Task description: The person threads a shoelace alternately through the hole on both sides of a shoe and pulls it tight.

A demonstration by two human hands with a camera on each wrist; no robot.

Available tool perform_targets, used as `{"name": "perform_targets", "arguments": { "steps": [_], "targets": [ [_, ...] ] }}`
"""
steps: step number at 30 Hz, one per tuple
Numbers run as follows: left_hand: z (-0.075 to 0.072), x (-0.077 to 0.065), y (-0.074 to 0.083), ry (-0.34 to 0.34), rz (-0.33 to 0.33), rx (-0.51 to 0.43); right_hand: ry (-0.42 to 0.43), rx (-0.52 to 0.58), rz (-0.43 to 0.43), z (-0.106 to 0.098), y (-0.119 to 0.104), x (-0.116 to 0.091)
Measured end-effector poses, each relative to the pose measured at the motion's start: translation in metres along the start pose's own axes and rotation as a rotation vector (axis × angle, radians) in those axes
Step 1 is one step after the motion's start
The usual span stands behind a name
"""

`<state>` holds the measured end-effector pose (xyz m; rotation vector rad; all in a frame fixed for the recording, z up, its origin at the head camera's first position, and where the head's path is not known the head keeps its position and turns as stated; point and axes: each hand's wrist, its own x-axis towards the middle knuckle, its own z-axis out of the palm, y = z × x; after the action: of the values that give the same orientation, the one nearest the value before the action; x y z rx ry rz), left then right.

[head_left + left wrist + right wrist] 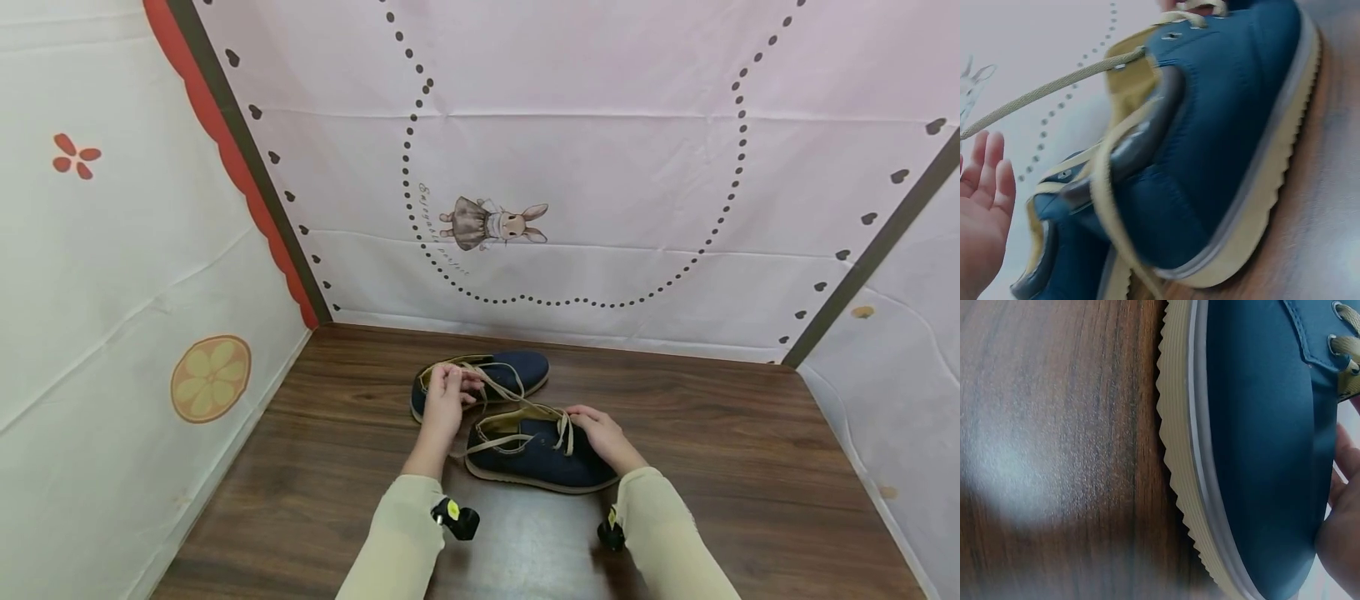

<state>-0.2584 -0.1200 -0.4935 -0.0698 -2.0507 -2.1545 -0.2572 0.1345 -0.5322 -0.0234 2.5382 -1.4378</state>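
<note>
A navy blue shoe [555, 457] with a tan sole and tan laces stands on the floor, its toe pointing right. My left hand [448, 392], raised above its heel end, pinches one end of a shoelace [1047, 94]; the lace stretches tautly from the shoe's upper eyelets. Another loose lace end [1105, 187] hangs over the collar and down the near side. Along the shoe's far side, my right hand [603, 437] has its fingertips at the lacing, pinching the lace by the eyelets. The shoe partly hides these fingers in the right wrist view.
A matching blue shoe [525, 367] lies just behind, partly covered by my left hand and the laces. Dark wooden flooring [712, 450] surrounds both. White printed sheets [600, 183] rise at the back and both sides.
</note>
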Motion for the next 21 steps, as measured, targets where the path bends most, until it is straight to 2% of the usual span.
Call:
{"name": "perform_targets", "arguments": {
  "steps": [5,10,12,15,19,21],
  "targets": [
    [-0.011,0.001,0.003,0.006,-0.024,-0.179,0.007,-0.07,-0.008,0.001,0.001,0.002],
    [-0.015,0.0,0.002,0.006,-0.016,-0.274,-0.008,-0.055,-0.044,0.001,0.002,0.001],
    [-0.016,-0.001,0.001,-0.006,-0.017,-0.26,-0.012,-0.008,-0.07,0.001,0.003,0.0],
    [-0.017,-0.002,-0.001,-0.047,-0.044,-0.162,0.018,0.041,-0.103,0.0,0.004,-0.002],
    [-0.02,-0.004,-0.004,-0.076,-0.077,-0.059,0.08,-0.017,-0.125,0.0,0.002,-0.005],
    [-0.023,-0.005,-0.005,-0.07,-0.085,-0.068,0.079,-0.072,-0.129,-0.002,0.0,-0.006]
  ]
}}
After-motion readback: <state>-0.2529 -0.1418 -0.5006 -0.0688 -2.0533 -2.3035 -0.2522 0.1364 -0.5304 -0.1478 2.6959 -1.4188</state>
